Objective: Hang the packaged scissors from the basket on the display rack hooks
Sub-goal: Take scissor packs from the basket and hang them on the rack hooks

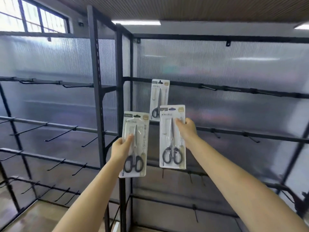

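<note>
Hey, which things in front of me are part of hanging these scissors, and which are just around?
Part of the job:
- scissors pack in the left hand, at
- scissors pack in the right hand, at
- hung scissors pack
- empty rack hooks

Just around:
- window
- ceiling light
- wooden floor

The hung scissors pack point(159, 99) already fills the leftmost hook of the upper rail point(234, 89) at twelve o'clock, while the bare hooks point(209, 87) running toward two o'clock stand open with clear air in front. The black corner post point(119, 97) at eleven o'clock blocks sideways travel between the two rack bays. Toward nine o'clock the left bay's long prongs point(60, 133) jut outward, and both hands, the left hand point(121, 145) and the right hand point(185, 128), each carry a pack that crowds the space below the hung one.
</note>
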